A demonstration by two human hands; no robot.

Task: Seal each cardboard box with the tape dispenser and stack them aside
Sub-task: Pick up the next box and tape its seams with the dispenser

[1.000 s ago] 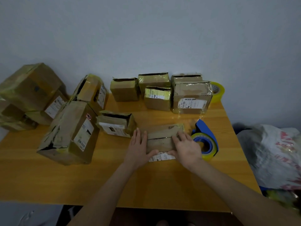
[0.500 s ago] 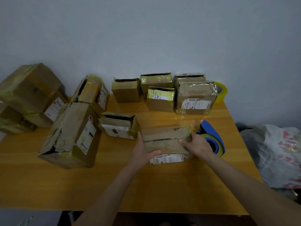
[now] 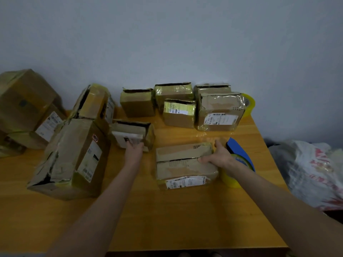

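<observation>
**Dim, flat, slightly murky**

Low, even indoor light, cool grey on the wall (image 3: 167,34), with no clear source in view. Only soft, weak shadows, darkest along the base of the big box (image 3: 74,158) at left. Pale sheen on the table (image 3: 185,210) just behind the flat box (image 3: 183,164), plus crinkled glare on the plastic-wrapped box (image 3: 220,110) at rear right. Smeared by motion at the left hand (image 3: 133,150), fingers hard to tell apart. Crisper at the right hand (image 3: 220,157), gripping the flat box. Bowed by the wide lens toward the edges, with the far-left boxes (image 3: 24,101) leaning outward. Soft and grainy in the darker margins, notably the bag (image 3: 306,169) at right.
</observation>
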